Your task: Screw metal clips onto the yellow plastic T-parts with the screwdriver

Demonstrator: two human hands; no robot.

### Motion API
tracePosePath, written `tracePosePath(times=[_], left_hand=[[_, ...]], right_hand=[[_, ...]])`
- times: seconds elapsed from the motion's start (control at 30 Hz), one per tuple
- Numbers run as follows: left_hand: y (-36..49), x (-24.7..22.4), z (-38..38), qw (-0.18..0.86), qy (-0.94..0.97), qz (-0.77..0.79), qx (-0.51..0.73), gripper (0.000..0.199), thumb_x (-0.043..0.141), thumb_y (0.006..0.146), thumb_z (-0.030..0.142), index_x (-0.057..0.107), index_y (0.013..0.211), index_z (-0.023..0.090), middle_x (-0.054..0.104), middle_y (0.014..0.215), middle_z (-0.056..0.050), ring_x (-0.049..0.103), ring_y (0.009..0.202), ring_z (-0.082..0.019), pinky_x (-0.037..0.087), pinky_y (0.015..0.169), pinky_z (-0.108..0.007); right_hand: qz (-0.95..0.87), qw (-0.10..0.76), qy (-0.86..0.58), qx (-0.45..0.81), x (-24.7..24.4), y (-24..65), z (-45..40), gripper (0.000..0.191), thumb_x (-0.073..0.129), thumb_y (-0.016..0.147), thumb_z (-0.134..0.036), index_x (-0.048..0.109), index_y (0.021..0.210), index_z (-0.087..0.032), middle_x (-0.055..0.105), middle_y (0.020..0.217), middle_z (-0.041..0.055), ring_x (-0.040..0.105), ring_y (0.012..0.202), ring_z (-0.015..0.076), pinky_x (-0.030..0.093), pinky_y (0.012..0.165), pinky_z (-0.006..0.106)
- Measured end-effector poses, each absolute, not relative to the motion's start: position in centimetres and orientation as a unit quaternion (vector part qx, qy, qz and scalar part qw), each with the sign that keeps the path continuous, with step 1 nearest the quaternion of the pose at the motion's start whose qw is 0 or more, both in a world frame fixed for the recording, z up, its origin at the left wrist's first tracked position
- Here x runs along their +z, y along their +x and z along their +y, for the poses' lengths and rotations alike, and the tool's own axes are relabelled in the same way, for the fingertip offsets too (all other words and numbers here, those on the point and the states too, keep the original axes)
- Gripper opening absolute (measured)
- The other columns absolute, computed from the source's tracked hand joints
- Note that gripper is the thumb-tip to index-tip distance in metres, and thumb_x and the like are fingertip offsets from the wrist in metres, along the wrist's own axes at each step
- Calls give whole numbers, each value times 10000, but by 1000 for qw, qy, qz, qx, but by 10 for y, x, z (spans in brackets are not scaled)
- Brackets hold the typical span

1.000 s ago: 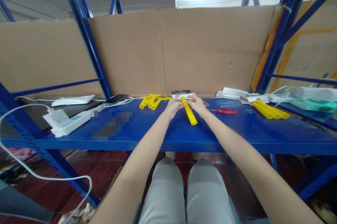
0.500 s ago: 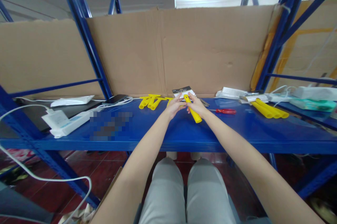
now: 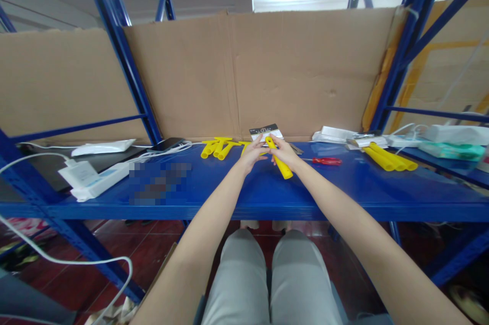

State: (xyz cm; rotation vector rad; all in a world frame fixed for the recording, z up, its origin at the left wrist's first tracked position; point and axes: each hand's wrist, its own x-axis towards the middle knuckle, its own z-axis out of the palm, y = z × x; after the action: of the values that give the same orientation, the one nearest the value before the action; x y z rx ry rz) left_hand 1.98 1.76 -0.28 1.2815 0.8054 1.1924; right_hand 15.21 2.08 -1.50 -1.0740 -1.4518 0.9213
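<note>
My right grip [image 3: 283, 152] clamps a yellow handle [image 3: 282, 165] near the back edge of the blue shelf [image 3: 214, 187]; my left grip [image 3: 252, 156] (closed or not, I can't tell) sits beside it

Right hand [image 3: 286, 154] seemingly curled

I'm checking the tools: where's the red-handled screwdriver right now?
In the head view, the red-handled screwdriver lies on the blue shelf, right of the right hand and left of three yellow handles.

Blue shelf [image 3: 344, 190] open at front right; cardboard panel [image 3: 305, 70] blocks rear; red screwdriver [image 3: 327, 161] just beside right hand [image 3: 286, 154].
</note>
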Motion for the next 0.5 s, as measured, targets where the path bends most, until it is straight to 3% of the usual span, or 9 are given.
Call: tracePosePath(times=[0.33,0.5], left_hand=[[20,-3,16,570,553,338,505,815,639,709,7,413,1422,329,501,1417,-101,621,1092,-213,521,837,-309],[20,-3,16,569,556,337,504,794,658,699,25,446,1401,330,508,1411,-100,621,1110,-225,514,861,-325]], right_hand=[[-609,522,-453,389,-15,151,20,849,529,715,-60,307,1481,-352,514,1407,67,514,411,41,423,330,201],[-610,536,-444,378,-15,155,20,838,556,708,-106,316,1485,-310,614,1267,87,542,438,79,475,391,245]])
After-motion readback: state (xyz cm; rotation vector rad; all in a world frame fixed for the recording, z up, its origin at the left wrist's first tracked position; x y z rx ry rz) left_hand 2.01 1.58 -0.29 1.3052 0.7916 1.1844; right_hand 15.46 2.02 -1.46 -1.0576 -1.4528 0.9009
